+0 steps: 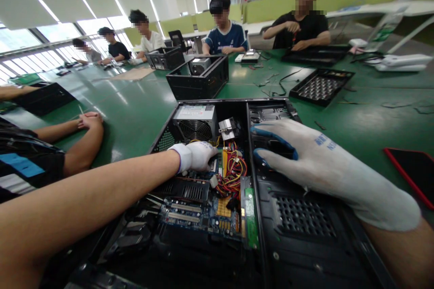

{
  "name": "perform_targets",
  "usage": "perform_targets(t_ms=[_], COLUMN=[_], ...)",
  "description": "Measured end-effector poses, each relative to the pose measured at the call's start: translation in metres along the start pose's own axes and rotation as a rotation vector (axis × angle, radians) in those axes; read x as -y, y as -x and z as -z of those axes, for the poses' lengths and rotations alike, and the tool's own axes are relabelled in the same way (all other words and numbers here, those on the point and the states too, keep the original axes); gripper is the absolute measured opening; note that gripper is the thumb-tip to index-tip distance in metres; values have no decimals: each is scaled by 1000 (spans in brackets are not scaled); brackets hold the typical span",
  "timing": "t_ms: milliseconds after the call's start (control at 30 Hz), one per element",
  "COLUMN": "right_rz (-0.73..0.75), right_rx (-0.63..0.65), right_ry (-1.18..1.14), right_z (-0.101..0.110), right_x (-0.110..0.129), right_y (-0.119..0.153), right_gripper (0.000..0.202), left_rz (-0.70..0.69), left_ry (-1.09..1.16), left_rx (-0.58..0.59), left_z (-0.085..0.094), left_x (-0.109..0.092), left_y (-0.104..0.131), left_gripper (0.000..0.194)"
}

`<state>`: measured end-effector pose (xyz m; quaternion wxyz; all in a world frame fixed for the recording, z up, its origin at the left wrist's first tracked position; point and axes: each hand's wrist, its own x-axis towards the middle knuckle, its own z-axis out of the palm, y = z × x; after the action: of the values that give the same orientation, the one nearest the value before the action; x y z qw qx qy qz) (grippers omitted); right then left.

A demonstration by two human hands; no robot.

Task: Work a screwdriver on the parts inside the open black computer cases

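An opened black computer case (267, 235) lies in front of me. Inside it are a power supply (195, 122) with a fan, a silver metal part (228, 128), a blue circuit board (185, 214) and a bundle of red and yellow cables (237, 171). My left hand (200, 156), in a white glove, reaches into the case beside the cables; its fingers curl over the board, and what they touch is hidden. My right hand (298, 149), in a white glove with blue on the palm side, rests at the case's right part with thumb and fingers apart, holding nothing.
A second black case (200, 79) stands farther back on the green table (135, 104). A black tray with holes (322, 86) lies back right, a red-edged black pad (412, 171) at right. A person's clasped hands (91, 119) rest at left. Several people sit across the table.
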<state>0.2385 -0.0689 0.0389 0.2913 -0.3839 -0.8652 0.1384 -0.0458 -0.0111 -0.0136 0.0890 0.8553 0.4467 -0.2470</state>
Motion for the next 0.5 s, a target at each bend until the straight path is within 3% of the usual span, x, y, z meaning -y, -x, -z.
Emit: perform_targets(t_ms=[500], right_rz=[-33], right_rx=[-8], right_ry=[9], right_z=[-1], right_x=[3], right_y=[0], right_gripper=[46], left_rz=[40], left_ry=[-17], left_rx=[26], left_z=[0], left_x=[-1], left_y=[-1], left_gripper=[55])
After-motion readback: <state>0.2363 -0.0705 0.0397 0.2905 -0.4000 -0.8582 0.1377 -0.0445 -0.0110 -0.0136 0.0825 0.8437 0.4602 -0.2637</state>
